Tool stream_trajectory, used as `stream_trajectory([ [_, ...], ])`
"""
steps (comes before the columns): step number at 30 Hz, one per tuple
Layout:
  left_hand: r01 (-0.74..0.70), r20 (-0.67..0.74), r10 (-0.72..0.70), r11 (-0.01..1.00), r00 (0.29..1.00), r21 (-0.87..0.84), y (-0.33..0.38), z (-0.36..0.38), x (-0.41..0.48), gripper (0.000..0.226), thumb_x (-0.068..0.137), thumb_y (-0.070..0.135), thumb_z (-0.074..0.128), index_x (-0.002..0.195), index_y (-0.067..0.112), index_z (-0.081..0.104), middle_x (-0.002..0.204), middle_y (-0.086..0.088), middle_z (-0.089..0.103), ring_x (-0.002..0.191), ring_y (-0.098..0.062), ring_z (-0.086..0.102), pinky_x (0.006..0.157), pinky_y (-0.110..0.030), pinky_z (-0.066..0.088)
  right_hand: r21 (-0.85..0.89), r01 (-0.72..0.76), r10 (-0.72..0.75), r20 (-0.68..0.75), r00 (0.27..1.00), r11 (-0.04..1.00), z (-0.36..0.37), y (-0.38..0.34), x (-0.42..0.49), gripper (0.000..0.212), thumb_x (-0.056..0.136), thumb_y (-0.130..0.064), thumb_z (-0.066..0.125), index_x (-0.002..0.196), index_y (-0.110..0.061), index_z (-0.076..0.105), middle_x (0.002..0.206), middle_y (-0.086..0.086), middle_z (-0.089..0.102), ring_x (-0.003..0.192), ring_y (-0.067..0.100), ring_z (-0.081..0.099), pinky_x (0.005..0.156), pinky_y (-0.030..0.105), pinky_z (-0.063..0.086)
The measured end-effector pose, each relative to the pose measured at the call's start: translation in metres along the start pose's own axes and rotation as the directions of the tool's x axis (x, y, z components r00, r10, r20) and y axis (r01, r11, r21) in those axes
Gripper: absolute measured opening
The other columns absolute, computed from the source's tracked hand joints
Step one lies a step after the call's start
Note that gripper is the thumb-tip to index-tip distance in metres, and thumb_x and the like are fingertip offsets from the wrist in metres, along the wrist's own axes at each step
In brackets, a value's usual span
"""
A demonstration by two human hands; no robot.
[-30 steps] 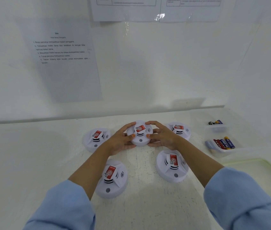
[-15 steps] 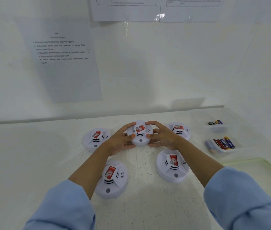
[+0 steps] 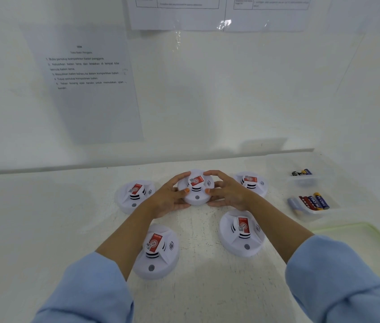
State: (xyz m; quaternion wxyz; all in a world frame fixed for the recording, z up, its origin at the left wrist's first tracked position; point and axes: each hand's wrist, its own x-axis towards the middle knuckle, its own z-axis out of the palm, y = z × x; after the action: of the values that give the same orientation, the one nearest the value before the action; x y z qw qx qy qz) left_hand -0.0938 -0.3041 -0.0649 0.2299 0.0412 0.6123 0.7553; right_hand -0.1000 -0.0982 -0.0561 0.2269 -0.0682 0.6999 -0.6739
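Middle smoke detector (image 3: 198, 194): held dead centre between the 2 grips.
Left grip (image 3: 168, 198): curled round its left rim.
Right grip (image 3: 229, 193): curled round its right rim, equally near.

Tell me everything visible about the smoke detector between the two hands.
The smoke detector is a round, white, plastic-looking disc with a raised centre bearing a red label, dark vent slots, a sound symbol and a grey button. It seems to rest face up on the white table, gripped at its rim by the left hand and right hand.
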Motion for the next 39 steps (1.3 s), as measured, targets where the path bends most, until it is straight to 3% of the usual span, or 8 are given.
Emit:
stream_trajectory([
  [31, 0.019, 0.000, -0.019, 0.999, 1.000, 0.026, 0.000, 0.000, 0.000, 0.043, 0.091, 0.005, 0.053, 0.126, 0.030, 0.047, 0.118, -0.006, 0.057, 0.098, -0.023, 0.062, 0.074, -0.028, 0.058, -0.008, -0.015, 0.015, -0.023, 1.000, 1.000, 0.000, 0.001, 0.001, 0.042, 0.084, -0.007, 0.064, 0.115, -0.031, 0.050, 0.112, 0.011, 0.058, 0.093, 0.025, 0.062, 0.081, 0.034, 0.056],
  [35, 0.014, -0.015, -0.013, 0.996, 1.000, 0.084, 0.003, 0.003, 0.002, 0.043, 0.091, 0.005, 0.053, 0.126, 0.029, 0.045, 0.121, -0.009, 0.055, 0.100, -0.024, 0.061, 0.074, -0.029, 0.057, -0.030, -0.008, 0.007, -0.037, 0.999, 1.000, -0.001, -0.001, 0.002, 0.043, 0.084, -0.005, 0.064, 0.118, -0.028, 0.049, 0.110, 0.013, 0.059, 0.092, 0.026, 0.060, 0.082, 0.035, 0.054],
  [39, -0.058, -0.049, 0.070, 0.976, 0.996, 0.212, 0.007, 0.010, 0.007, 0.042, 0.090, 0.004, 0.054, 0.126, 0.025, 0.046, 0.132, -0.012, 0.050, 0.114, -0.029, 0.053, 0.077, -0.027, 0.056, -0.050, 0.031, -0.034, -0.071, 0.997, 0.998, -0.005, -0.002, 0.001, 0.046, 0.083, -0.001, 0.063, 0.120, -0.023, 0.047, 0.114, 0.020, 0.059, 0.096, 0.026, 0.061, 0.084, 0.035, 0.053],
])
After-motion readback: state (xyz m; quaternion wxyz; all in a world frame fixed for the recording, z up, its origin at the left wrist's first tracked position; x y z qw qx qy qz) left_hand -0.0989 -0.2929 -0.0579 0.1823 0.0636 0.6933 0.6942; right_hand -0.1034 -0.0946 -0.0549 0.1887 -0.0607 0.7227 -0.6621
